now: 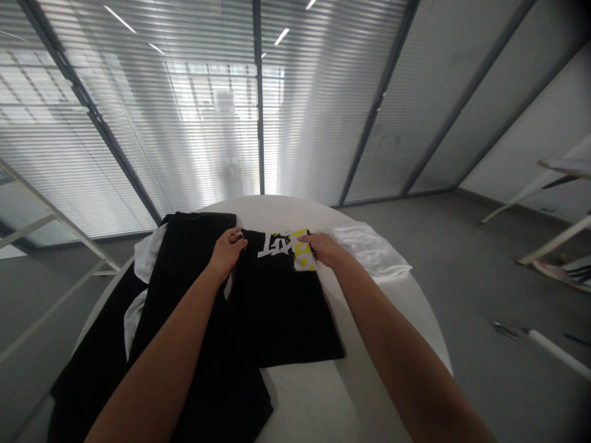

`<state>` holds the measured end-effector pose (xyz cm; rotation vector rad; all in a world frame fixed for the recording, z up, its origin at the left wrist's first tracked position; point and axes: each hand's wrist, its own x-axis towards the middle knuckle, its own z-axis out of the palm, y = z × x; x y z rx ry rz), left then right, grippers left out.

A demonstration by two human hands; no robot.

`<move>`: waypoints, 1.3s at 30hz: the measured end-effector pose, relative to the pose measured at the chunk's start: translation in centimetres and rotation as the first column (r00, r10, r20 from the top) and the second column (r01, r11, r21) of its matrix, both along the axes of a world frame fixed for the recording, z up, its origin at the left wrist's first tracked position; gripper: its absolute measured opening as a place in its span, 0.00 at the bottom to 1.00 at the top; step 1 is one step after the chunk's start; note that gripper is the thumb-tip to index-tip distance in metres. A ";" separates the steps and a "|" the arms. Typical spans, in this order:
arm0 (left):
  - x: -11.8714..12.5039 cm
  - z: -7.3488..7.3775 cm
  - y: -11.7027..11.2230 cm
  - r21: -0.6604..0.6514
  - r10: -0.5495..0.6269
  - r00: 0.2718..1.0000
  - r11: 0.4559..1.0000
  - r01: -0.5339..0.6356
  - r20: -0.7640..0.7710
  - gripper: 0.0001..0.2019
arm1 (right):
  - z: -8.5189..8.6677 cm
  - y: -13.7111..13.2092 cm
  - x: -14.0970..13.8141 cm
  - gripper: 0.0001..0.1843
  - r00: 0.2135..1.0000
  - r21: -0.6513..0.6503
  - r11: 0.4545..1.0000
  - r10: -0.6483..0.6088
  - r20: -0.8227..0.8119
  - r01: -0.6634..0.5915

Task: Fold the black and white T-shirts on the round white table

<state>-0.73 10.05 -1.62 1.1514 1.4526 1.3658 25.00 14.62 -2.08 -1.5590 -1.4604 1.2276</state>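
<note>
A black T-shirt [281,314] with a white and yellow print lies partly folded on a round white table [392,320]. My left hand [227,249] pinches the shirt's far left edge, fingers curled on the cloth. My right hand [323,247] grips the far right edge by the yellow print, fingers closed on the fabric. Both forearms reach forward across the table from the bottom of the view.
A pile of black and white garments [152,295] drapes over the table's left side. A white garment [369,249] lies at the far right of the table. Glass walls with blinds stand behind; white table legs [549,243] and floor clutter are at right.
</note>
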 end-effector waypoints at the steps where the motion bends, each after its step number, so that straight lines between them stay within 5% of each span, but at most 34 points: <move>1: -0.1 0.1 -0.1 -0.052 0.007 0.999 0.999 -0.005 0.035 0.29 | 0.2 -0.1 0.1 0.15 1.000 -0.020 1.000 0.003 -0.030 -0.003; 5: -0.6 0.1 -0.4 -0.191 -0.075 0.997 0.978 0.078 0.026 0.24 | 1.5 -0.7 0.3 0.16 0.995 -0.092 0.996 0.001 -0.100 -0.010; 11: -0.7 0.7 -0.7 -0.112 -0.183 0.976 0.979 0.170 -0.119 0.11 | 3.5 -1.4 0.9 0.15 0.994 -0.052 0.998 0.029 0.106 -0.024; 16: -0.5 1.4 -1.0 -0.082 -0.153 0.986 0.986 0.147 -0.070 0.14 | 4.5 -1.9 1.3 0.18 1.000 -0.078 0.997 0.017 -0.015 -0.019; 22: -0.7 0.7 -0.6 -0.055 -0.114 0.991 0.991 0.118 0.072 0.16 | 4.3 -1.8 1.2 0.20 0.990 -0.035 0.999 0.030 -0.140 -0.035; 32: -0.8 0.7 -0.3 0.195 -0.072 0.967 0.980 0.024 0.243 0.17 | 3.5 -1.2 1.4 0.18 0.902 0.132 0.991 0.065 -0.426 -0.009; 39: -2.5 1.0 -0.4 0.232 -0.232 0.958 0.954 0.190 0.167 0.11 | 4.0 -1.6 3.5 0.18 0.892 0.127 0.971 0.237 -0.384 -0.204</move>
